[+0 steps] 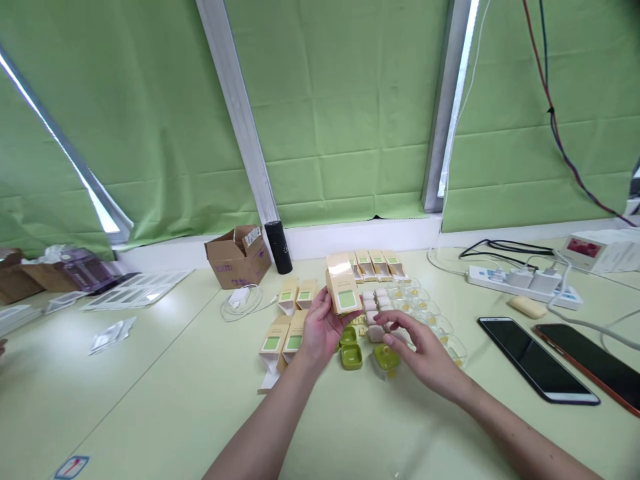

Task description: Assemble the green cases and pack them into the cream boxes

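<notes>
My left hand (321, 325) holds a small tan box (344, 287) with a green and white label, tilted up above the table. My right hand (417, 347) has its fingers apart and curved, over a green-lidded clear container (386, 358) and beside whitish blocks (376, 333). Green square cups (351, 357) sit between the hands. More tan boxes with raised flaps (274, 340) stand left of my left hand, and others (376, 267) are in a row behind. Clear containers with yellow spots (423, 303) are grouped to the right.
An open cardboard box (239, 267), a black bottle (279, 248) and a white charger (239, 297) are at the back left. Two phones (534, 359) and a power strip (523, 283) with cables lie right. White packets (113, 335) rest far left, near part of another person's hand (3, 346).
</notes>
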A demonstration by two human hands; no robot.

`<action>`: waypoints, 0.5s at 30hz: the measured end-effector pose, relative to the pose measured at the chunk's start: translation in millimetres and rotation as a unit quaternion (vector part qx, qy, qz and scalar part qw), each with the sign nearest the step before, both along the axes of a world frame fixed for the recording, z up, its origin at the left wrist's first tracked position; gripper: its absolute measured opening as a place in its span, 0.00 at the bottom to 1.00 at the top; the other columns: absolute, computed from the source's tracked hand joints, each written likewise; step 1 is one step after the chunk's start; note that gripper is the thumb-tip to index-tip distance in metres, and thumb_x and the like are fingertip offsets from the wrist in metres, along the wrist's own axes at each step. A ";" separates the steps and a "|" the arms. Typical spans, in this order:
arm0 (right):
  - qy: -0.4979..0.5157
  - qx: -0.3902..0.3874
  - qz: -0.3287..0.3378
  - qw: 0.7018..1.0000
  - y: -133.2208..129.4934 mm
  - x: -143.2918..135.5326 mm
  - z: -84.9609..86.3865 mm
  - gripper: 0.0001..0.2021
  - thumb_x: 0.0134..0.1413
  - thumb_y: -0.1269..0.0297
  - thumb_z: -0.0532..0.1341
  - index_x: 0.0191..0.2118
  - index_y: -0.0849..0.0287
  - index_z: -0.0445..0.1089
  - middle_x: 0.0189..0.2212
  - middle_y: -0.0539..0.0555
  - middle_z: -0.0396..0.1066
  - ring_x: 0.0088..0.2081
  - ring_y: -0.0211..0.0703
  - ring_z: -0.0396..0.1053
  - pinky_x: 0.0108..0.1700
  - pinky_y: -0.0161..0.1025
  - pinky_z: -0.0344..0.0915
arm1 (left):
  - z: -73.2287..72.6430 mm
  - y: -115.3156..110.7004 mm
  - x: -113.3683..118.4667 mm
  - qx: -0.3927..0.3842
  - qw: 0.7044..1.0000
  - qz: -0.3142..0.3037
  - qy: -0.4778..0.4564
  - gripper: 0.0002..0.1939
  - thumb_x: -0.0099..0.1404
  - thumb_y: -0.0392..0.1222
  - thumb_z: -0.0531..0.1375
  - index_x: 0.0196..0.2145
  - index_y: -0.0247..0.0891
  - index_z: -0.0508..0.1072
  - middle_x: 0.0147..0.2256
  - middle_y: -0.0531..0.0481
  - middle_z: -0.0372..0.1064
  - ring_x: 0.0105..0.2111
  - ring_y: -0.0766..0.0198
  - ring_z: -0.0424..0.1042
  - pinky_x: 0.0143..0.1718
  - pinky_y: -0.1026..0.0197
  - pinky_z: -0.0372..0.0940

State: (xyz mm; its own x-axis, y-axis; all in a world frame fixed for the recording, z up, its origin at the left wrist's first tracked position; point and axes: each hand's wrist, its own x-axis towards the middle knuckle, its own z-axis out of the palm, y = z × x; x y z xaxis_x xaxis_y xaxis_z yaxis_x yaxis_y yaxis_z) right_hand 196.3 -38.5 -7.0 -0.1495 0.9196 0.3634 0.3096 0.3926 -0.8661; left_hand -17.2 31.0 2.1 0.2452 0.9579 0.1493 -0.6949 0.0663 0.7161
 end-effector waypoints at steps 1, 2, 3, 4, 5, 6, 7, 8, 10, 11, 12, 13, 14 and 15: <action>0.023 0.011 -0.012 1.000 2.1 -1.7 4.6 0.14 0.66 0.51 0.61 0.50 0.51 0.74 0.53 0.57 0.77 0.53 0.53 0.73 0.55 0.49 0.69 | 0.4 -0.9 0.5 0.003 1.000 -0.008 0.001 0.18 0.73 0.43 0.61 0.59 0.41 0.68 0.55 0.39 0.77 0.51 0.47 0.80 0.53 0.39 0.76; 0.044 0.018 -0.023 0.999 5.3 -3.7 9.6 0.14 0.66 0.50 0.61 0.50 0.51 0.75 0.51 0.57 0.78 0.54 0.54 0.73 0.57 0.50 0.68 | 0.9 -1.9 1.1 0.006 1.000 -0.015 0.002 0.20 0.73 0.43 0.61 0.60 0.40 0.67 0.56 0.38 0.76 0.52 0.45 0.80 0.53 0.40 0.77; 0.067 0.022 -0.035 0.997 9.5 -6.2 14.9 0.14 0.66 0.50 0.61 0.49 0.51 0.75 0.50 0.56 0.79 0.54 0.54 0.73 0.57 0.50 0.68 | 1.4 -2.9 1.7 0.011 1.000 -0.021 0.003 0.21 0.73 0.44 0.61 0.61 0.40 0.67 0.56 0.37 0.76 0.52 0.44 0.80 0.52 0.40 0.77; 0.085 0.023 -0.045 0.995 14.5 -8.9 20.1 0.14 0.65 0.50 0.62 0.47 0.52 0.76 0.48 0.57 0.79 0.53 0.54 0.74 0.56 0.50 0.69 | 1.8 -3.9 2.3 0.015 1.000 -0.026 0.003 0.22 0.73 0.44 0.61 0.62 0.39 0.67 0.56 0.36 0.76 0.53 0.43 0.80 0.51 0.40 0.78; 0.093 0.027 -0.052 0.994 20.0 -12.0 25.1 0.14 0.64 0.50 0.62 0.46 0.52 0.77 0.47 0.57 0.80 0.51 0.54 0.75 0.54 0.50 0.69 | 2.1 -4.7 2.9 0.018 0.999 -0.030 0.005 0.23 0.73 0.45 0.61 0.62 0.39 0.67 0.56 0.36 0.76 0.53 0.42 0.80 0.50 0.40 0.78; 0.099 0.029 -0.060 0.993 25.6 -15.3 29.6 0.14 0.63 0.50 0.63 0.45 0.53 0.77 0.46 0.57 0.80 0.49 0.54 0.75 0.52 0.50 0.70 | 2.2 -5.4 3.5 0.020 0.999 -0.033 0.006 0.23 0.73 0.45 0.61 0.63 0.39 0.67 0.56 0.36 0.76 0.53 0.42 0.80 0.50 0.41 0.78; 0.099 0.028 -0.069 0.992 31.1 -18.6 33.6 0.15 0.61 0.50 0.65 0.45 0.53 0.78 0.46 0.57 0.81 0.47 0.54 0.75 0.50 0.50 0.70 | 2.1 -5.8 4.1 0.023 0.999 -0.034 0.008 0.24 0.73 0.45 0.61 0.63 0.39 0.67 0.56 0.36 0.76 0.52 0.42 0.80 0.49 0.41 0.79; 0.097 0.022 -0.076 0.992 36.1 -21.8 36.8 0.16 0.59 0.49 0.65 0.45 0.54 0.78 0.45 0.58 0.81 0.44 0.53 0.76 0.48 0.50 0.70 | 1.8 -6.1 4.7 0.025 0.999 -0.034 0.010 0.23 0.73 0.45 0.62 0.63 0.39 0.67 0.55 0.37 0.77 0.52 0.43 0.80 0.49 0.42 0.79; 0.100 -0.002 -0.068 0.993 44.1 -27.7 40.5 0.19 0.57 0.47 0.66 0.47 0.55 0.78 0.45 0.58 0.81 0.39 0.51 0.75 0.44 0.50 0.71 | 0.9 -6.1 5.6 0.030 0.999 -0.031 0.016 0.22 0.72 0.45 0.62 0.61 0.39 0.69 0.53 0.39 0.78 0.51 0.45 0.81 0.49 0.42 0.79; 0.106 -0.013 -0.053 0.993 46.9 -30.2 41.0 0.20 0.56 0.46 0.67 0.47 0.55 0.78 0.45 0.58 0.81 0.38 0.51 0.75 0.44 0.50 0.71 | 0.4 -6.0 5.8 0.034 0.999 -0.029 0.020 0.21 0.72 0.46 0.63 0.59 0.39 0.70 0.52 0.40 0.78 0.50 0.47 0.81 0.49 0.43 0.79; 0.118 -0.021 -0.034 0.992 49.1 -32.4 40.6 0.22 0.55 0.45 0.67 0.48 0.55 0.78 0.45 0.59 0.81 0.38 0.50 0.75 0.44 0.50 0.71 | 0.0 -5.9 6.0 0.037 0.999 -0.026 0.024 0.20 0.72 0.46 0.64 0.58 0.39 0.70 0.52 0.41 0.78 0.49 0.48 0.81 0.49 0.44 0.79; 0.136 -0.027 -0.016 0.990 50.7 -34.2 39.5 0.22 0.55 0.43 0.68 0.47 0.55 0.78 0.44 0.59 0.81 0.38 0.50 0.75 0.44 0.50 0.72 | -0.3 -5.8 6.1 0.040 0.998 -0.024 0.029 0.20 0.71 0.47 0.65 0.57 0.39 0.71 0.51 0.42 0.79 0.49 0.50 0.81 0.49 0.44 0.80; 0.158 -0.031 -0.002 0.987 51.8 -35.6 37.8 0.23 0.53 0.43 0.69 0.47 0.55 0.78 0.43 0.58 0.81 0.38 0.51 0.75 0.45 0.50 0.72 | -0.4 -5.8 6.0 0.042 0.998 -0.022 0.035 0.20 0.71 0.48 0.65 0.57 0.40 0.71 0.51 0.43 0.79 0.48 0.51 0.81 0.49 0.45 0.80; 0.184 -0.036 0.009 0.982 52.6 -36.7 35.8 0.24 0.52 0.42 0.70 0.46 0.55 0.78 0.41 0.58 0.81 0.39 0.51 0.75 0.46 0.50 0.72 | -0.3 -5.8 6.0 0.043 0.998 -0.021 0.041 0.21 0.70 0.49 0.66 0.57 0.40 0.71 0.51 0.43 0.79 0.47 0.51 0.81 0.48 0.46 0.80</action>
